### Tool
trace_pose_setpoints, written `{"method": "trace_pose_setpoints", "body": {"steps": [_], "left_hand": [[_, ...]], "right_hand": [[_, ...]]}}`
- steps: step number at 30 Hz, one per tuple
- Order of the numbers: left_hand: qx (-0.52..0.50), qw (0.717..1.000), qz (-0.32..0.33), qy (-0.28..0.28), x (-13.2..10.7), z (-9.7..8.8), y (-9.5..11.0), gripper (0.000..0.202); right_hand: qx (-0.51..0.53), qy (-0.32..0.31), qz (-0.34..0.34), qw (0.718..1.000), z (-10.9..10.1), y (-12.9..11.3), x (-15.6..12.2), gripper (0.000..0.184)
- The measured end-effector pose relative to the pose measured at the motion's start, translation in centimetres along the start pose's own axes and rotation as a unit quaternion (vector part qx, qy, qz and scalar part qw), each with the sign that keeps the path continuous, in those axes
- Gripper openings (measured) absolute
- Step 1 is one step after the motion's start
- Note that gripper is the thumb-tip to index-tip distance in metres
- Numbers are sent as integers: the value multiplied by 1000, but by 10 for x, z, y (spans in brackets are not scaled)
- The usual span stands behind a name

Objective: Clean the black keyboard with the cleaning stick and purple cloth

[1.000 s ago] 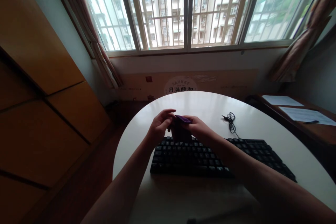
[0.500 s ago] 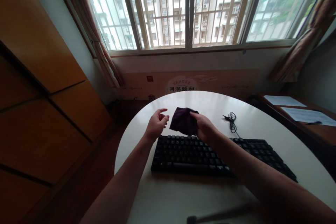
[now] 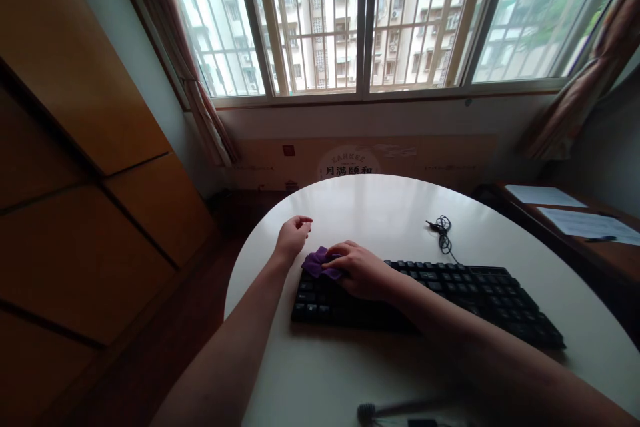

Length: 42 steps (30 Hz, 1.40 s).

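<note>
A black keyboard lies on the round white table. My right hand presses a bunched purple cloth onto the keys at its upper left corner, fingers closed over the cloth. My right forearm hides part of the keyboard's middle. My left hand hovers just beyond the keyboard's left end, apart from the cloth. Its fingers are loosely curled and hold nothing that I can see.
The keyboard's coiled cable lies behind it. A dark brush-like tool sits at the near edge of view. To the right, papers and a pen rest on a brown surface. A wooden cabinet stands at left.
My right hand has lowered the cloth from above the keyboard's back edge onto its upper left keys. My left hand has shifted slightly left and its fingers have curled in more.
</note>
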<state>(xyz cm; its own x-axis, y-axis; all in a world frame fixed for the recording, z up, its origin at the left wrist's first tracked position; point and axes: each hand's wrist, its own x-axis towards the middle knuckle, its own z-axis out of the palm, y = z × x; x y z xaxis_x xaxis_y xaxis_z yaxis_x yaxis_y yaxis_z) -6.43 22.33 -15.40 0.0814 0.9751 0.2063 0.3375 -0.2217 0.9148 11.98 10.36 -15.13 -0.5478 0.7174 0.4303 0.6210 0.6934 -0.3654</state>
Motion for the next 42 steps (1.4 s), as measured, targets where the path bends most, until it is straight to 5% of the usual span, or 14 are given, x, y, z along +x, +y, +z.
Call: {"method": "trace_pose_setpoints", "body": {"steps": [12, 18, 27, 33, 42], "left_hand": [[48, 996, -7, -71, -4, 5, -3, 15], [58, 995, -13, -81, -3, 5, -4, 15], [79, 993, 11, -93, -4, 6, 0, 18], [86, 991, 17, -102, -4, 5, 0, 21], [115, 985, 45, -124, -5, 6, -2, 20]], "right_hand": [[-58, 6, 41, 997, 1, -5, 0, 33], [-43, 14, 10, 999, 1, 0, 0, 31], [-43, -36, 2, 998, 6, 4, 1, 43], [-32, -23, 10, 999, -8, 9, 0, 30], [-95, -54, -41, 993, -25, 6, -4, 33]]}}
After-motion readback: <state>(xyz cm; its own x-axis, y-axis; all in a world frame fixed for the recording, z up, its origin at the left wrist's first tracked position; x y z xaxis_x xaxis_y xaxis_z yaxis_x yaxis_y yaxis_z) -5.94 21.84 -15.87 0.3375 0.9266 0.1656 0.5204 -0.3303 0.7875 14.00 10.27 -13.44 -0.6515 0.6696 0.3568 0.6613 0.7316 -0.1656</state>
